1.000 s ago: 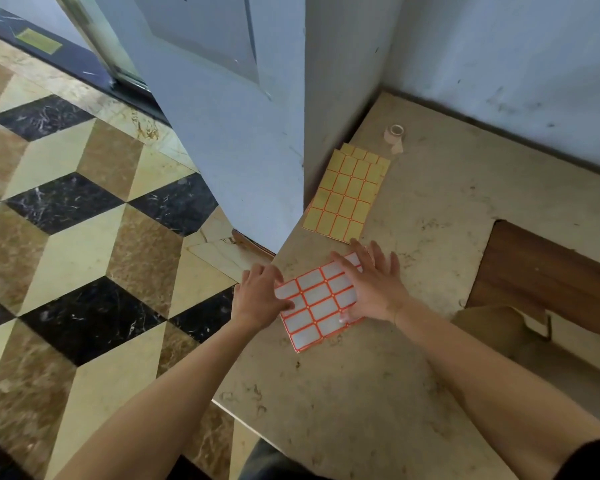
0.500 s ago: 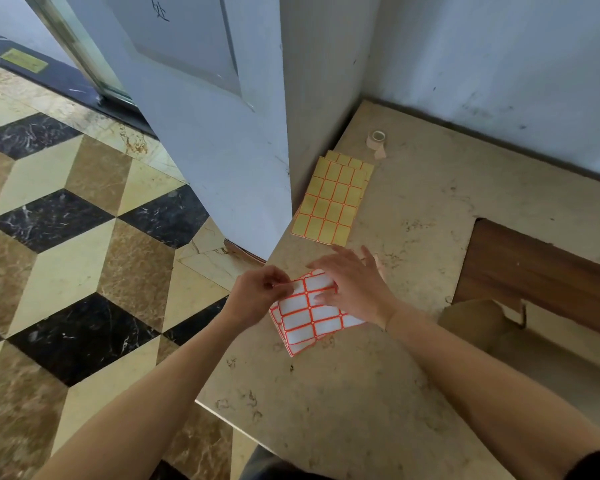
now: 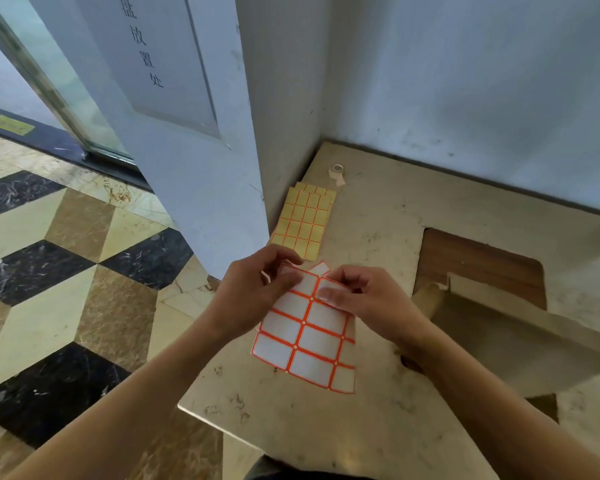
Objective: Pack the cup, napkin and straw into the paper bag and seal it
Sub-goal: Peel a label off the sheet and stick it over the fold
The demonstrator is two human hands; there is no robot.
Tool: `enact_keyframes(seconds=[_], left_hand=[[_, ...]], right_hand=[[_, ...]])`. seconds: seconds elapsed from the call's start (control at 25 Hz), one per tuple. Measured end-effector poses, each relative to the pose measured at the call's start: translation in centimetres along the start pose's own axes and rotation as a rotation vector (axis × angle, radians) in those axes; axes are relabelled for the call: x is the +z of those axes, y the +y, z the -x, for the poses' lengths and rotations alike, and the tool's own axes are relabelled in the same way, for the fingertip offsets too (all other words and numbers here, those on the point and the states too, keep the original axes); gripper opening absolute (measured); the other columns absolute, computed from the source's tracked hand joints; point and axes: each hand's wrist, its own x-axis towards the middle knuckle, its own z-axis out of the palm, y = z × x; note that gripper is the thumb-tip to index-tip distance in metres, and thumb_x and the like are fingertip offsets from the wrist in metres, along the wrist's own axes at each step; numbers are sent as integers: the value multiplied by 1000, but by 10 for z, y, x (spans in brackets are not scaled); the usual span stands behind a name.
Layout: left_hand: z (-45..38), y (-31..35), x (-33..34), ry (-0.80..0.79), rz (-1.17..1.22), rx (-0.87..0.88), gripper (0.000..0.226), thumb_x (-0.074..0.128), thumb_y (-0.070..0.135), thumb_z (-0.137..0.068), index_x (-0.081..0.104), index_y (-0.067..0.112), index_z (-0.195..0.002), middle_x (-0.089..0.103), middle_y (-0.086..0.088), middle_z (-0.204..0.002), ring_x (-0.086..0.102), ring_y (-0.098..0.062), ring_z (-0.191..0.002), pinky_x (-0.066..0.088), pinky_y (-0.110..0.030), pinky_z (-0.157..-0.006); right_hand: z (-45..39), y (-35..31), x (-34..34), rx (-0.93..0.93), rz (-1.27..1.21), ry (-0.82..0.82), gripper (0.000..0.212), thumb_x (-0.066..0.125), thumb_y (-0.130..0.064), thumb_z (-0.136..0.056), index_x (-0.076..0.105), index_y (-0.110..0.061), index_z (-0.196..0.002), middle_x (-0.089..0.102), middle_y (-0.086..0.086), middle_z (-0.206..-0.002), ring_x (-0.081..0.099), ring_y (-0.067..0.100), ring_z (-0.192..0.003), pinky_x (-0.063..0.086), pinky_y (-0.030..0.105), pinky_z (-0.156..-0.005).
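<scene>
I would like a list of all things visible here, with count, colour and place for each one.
white label sheet: one, white with orange borders, held up over the counter's near left part
yellow label sheets: small stack, yellow, beside the door
tape roll: one, beige, far corner
paper bag: one, brown, right side
counter: one, beige stone
left hand: pinching the sheet's top edge
right hand: pinching the top edge too
</scene>
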Motion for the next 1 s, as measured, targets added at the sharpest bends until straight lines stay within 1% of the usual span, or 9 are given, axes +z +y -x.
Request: enact_keyframes(seconds=[0.08, 0.16, 0.28, 0.32, 0.4, 0.48, 0.64, 0.84, 1.0], left_hand=[[11, 17, 13, 66, -119, 101, 13, 63, 36, -88, 58, 44, -97, 57, 19, -107, 52, 1, -101, 45, -8, -75], [20, 28, 26, 88, -231, 205, 15, 65, 36, -84, 65, 34, -99, 56, 11, -113, 45, -5, -104, 40, -23, -89], [31, 38, 40, 54, -218, 235, 14, 65, 38, -87, 69, 27, -95, 63, 11, -102, 51, -9, -98, 46, -39, -88], [34, 43, 42, 36, -162, 210, 19, 64, 45, -86, 69, 28, -95, 63, 15, -99, 55, -7, -95, 48, -38, -86], [39, 51, 46, 18, -90, 181, 33, 59, 59, -81, 69, 31, -94, 60, 26, -92, 58, -2, -92, 48, -29, -82], [42, 55, 48, 21, -73, 185, 39, 56, 63, -77, 70, 32, -94, 57, 32, -89, 58, 2, -92, 47, -24, -78], [44, 56, 47, 10, -50, 176, 36, 60, 57, -78, 73, 28, -95, 65, 22, -88, 61, 0, -86, 53, -35, -81], [44, 50, 42, -5, 54, 125, 27, 64, 56, -76, 74, 34, -88, 70, 22, -80, 66, -2, -81, 55, -24, -72], [40, 44, 37, -64, 101, 85, 17, 65, 55, -76, 73, 44, -86, 70, 26, -84, 67, -1, -83, 51, -18, -67]], right_hand=[[23, -4, -4, 33, -72, 53, 5, 64, -26, -88, 68, -30, -86, 74, -11, -85, 72, 8, -79, 58, 20, -67], [40, -3, -8, 59, -110, 109, 4, 64, -26, -88, 68, -28, -88, 74, -7, -85, 72, 10, -79, 58, 23, -69], [59, 2, -13, 47, -111, 167, 5, 64, -28, -88, 68, -29, -91, 73, -11, -84, 72, 8, -78, 56, 19, -65], [64, 4, -15, 30, -106, 179, 5, 64, -29, -88, 68, -30, -91, 73, -13, -84, 72, 8, -79, 55, 18, -64], [70, 7, -16, -1, -97, 181, 6, 63, -30, -88, 69, -32, -90, 72, -15, -84, 71, 8, -80, 54, 17, -63], [73, 9, -17, -33, -84, 172, 9, 62, -30, -89, 71, -34, -89, 73, -13, -85, 71, 10, -80, 54, 17, -64], [75, 9, -17, -112, -8, 149, 13, 60, -31, -90, 71, -37, -91, 73, -15, -88, 70, 8, -85, 56, 19, -70], [72, 7, -14, -181, 144, 144, 14, 55, -32, -92, 66, -41, -95, 68, -25, -93, 66, 0, -90, 54, 19, -72], [72, 7, -15, -210, 161, 124, 15, 54, -30, -93, 63, -42, -97, 67, -25, -96, 65, -1, -92, 54, 15, -71]])
